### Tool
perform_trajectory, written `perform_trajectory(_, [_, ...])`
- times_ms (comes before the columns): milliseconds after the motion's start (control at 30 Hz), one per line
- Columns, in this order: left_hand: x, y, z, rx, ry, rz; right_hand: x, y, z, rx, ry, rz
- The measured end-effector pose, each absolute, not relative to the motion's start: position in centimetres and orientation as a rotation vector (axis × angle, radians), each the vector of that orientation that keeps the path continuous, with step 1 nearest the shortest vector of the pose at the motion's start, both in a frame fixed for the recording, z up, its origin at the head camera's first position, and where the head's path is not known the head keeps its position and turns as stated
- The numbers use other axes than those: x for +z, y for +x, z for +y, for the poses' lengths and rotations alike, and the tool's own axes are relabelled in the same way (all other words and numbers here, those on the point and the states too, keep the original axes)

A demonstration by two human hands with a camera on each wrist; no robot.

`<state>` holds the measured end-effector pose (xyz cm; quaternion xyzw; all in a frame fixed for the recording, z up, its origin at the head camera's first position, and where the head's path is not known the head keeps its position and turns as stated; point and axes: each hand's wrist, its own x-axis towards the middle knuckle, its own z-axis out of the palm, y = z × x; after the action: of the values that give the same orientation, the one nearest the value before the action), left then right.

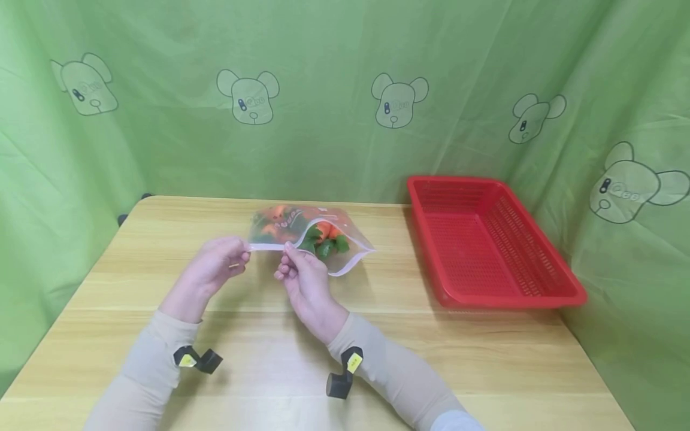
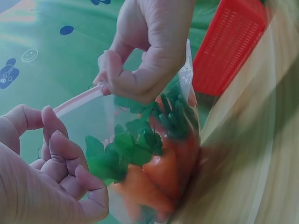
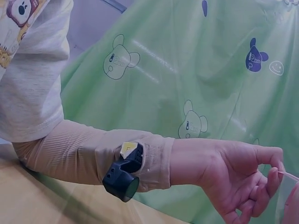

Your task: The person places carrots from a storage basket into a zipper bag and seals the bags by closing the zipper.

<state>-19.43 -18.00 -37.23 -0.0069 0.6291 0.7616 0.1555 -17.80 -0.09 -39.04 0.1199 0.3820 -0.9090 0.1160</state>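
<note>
A clear zip bag (image 1: 356, 224) with a white zip strip stands toward the back of the table. Inside it are several orange carrots (image 2: 161, 170) with green leafy tops (image 2: 124, 149). My left hand (image 1: 218, 263) pinches the left end of the strip between thumb and forefinger. Further along the same strip, my right hand (image 1: 309, 287) pinches it with thumb and curled forefinger. Between the two hands the strip runs straight, its edges together. To the right of my right hand the bag's mouth gapes, and leaves and orange show through it.
A red plastic basket (image 1: 431, 251) with perforated walls sits at the table's right side. Behind the wooden table (image 1: 259, 371) hangs a green curtain (image 1: 323, 143) printed with bear heads. A black camera is strapped to each sleeved wrist.
</note>
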Motion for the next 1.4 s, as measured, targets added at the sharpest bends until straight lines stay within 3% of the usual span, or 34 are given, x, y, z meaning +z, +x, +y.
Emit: perform_trajectory(1400, [-37.2,-20.7,-22.3,2.406,-0.071,1.401,-38.9,-19.2,2.5,-2.720,0.399,1.126])
